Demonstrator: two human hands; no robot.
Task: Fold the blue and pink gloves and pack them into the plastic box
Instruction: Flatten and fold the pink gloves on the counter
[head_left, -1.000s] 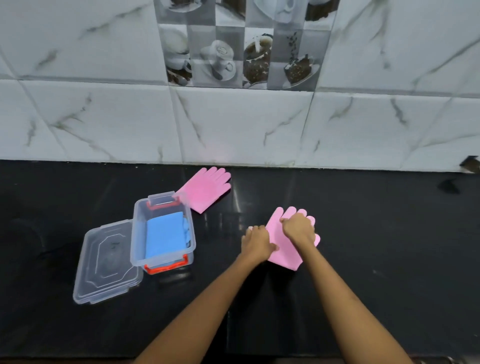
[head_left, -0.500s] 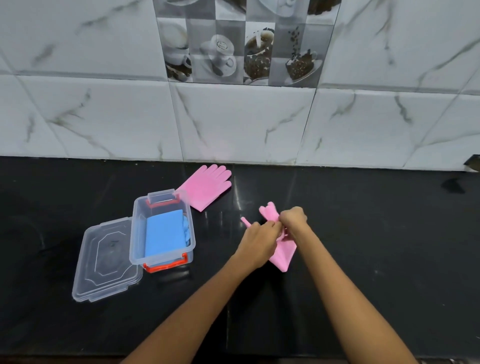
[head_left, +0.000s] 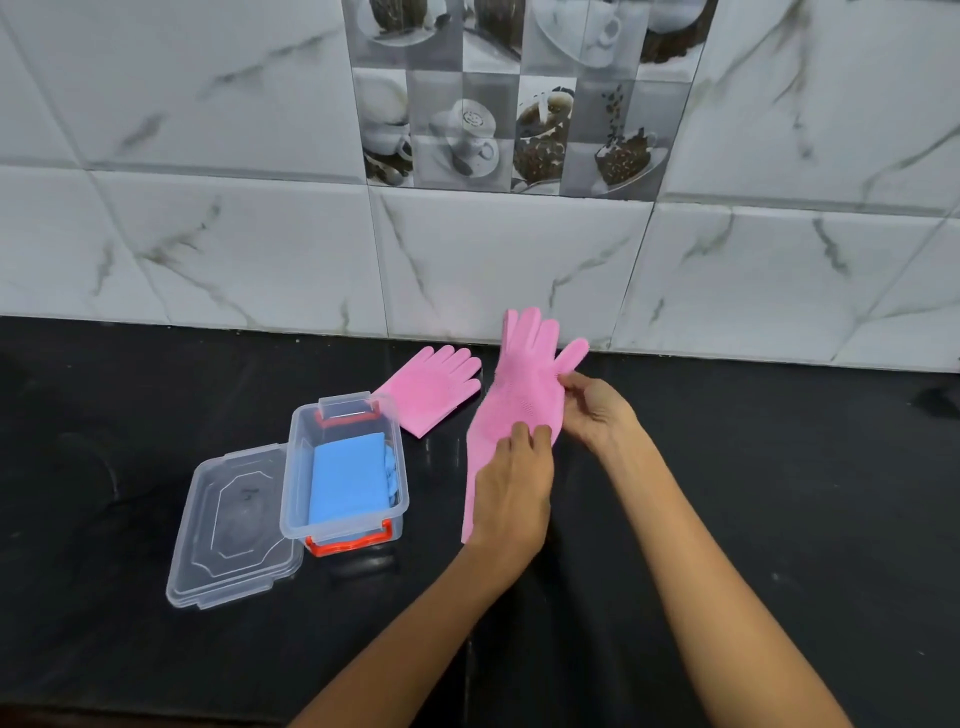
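I hold one pink glove (head_left: 522, 384) up off the black counter, unfolded, its fingers pointing at the wall. My left hand (head_left: 511, 491) pinches its lower part and my right hand (head_left: 597, 413) grips its side near the thumb. A second pink glove (head_left: 428, 389) lies flat on the counter just left of it, behind the box. The clear plastic box (head_left: 343, 467) with red clips stands open to the left, with folded blue gloves (head_left: 350, 478) inside.
The box's clear lid (head_left: 228, 525) lies flat on the black counter (head_left: 779, 493) against the box's left side. A tiled marble-look wall (head_left: 493, 260) rises right behind the counter.
The pink glove lay flat under both hands, was bunched up, and is now lifted and stretched out full length. The view has tilted up slightly.
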